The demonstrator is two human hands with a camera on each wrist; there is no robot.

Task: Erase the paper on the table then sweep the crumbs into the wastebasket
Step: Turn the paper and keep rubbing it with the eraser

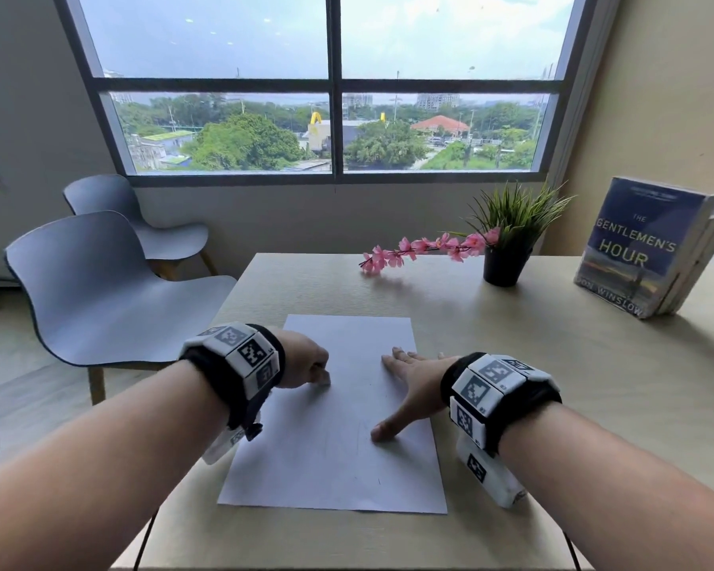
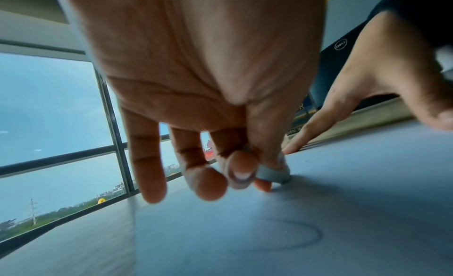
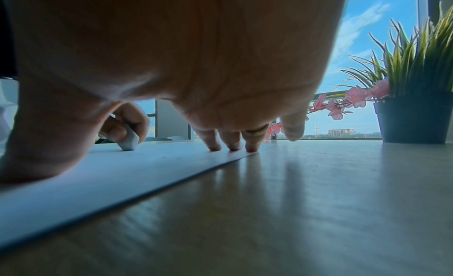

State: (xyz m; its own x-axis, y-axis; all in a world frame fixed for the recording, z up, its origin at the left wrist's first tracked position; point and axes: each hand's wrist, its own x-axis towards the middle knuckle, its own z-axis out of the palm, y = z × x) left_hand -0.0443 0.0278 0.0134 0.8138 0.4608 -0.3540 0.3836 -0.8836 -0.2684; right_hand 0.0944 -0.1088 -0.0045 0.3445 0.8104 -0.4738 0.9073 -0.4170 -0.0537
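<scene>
Meanwhile, left hand (image 1: 304,358) pinching eraser (image 1: 324,379) on paper (image 1: 334,459), right hand (image 1: 413,383) flat-fingered along its right edge.

The paper (image 1: 330,438) lies flat on the tabletop (image 1: 553,364) near its front-left part. The left hand (image 1: 301,358) sits on the paper's left side, an eraser (image 1: 324,379) under it touching the sheet; the right hand (image 1: 413,385) lies on its right side. Behind, a potted plant (image 1: 508,241) stands to the right, a flower sprig (image 1: 421,249) reaching left from it. Books (image 1: 652,249) stand at far right. Two chairs (image 1: 100,282) stand left of the tabletop.
</scene>
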